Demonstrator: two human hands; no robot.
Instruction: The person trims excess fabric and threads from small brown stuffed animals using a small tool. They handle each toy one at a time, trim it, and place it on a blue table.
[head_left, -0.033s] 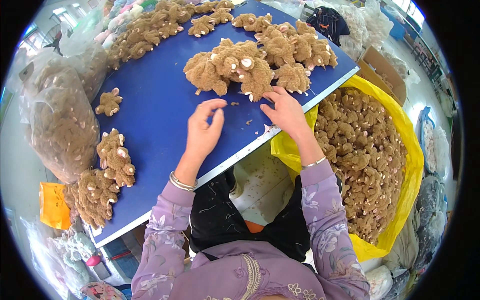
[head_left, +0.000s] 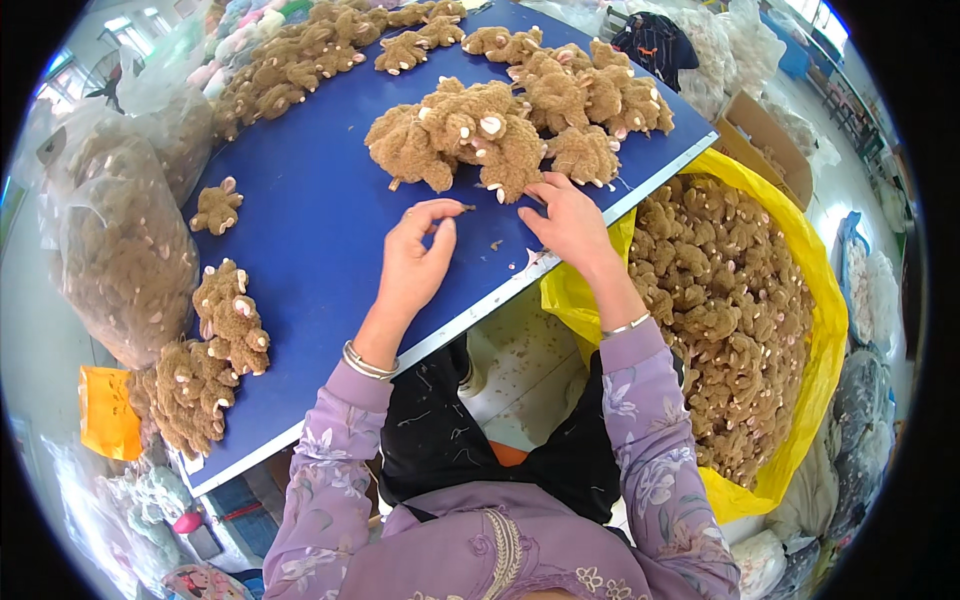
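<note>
My left hand is over the blue table, index finger stretched out and thumb apart. Its fingertip touches a small dark brown scrap. My right hand rests by the table's near edge, fingers curled, just below a pile of brown plush toys with pale ears and feet. A dark sliver shows between its thumb and forefinger, too small to name. Its fingertips are next to the lowest toy of the pile; whether they touch it I cannot tell.
A yellow bag full of brown toys stands at the right. Toys lie along the table's far edge and in a left cluster. A clear plastic bag of toys bulges at the left. Another scrap lies between my hands.
My left hand has moved slightly to the right, and its index fingertip has reached the brown scrap. My right hand has hardly moved.
</note>
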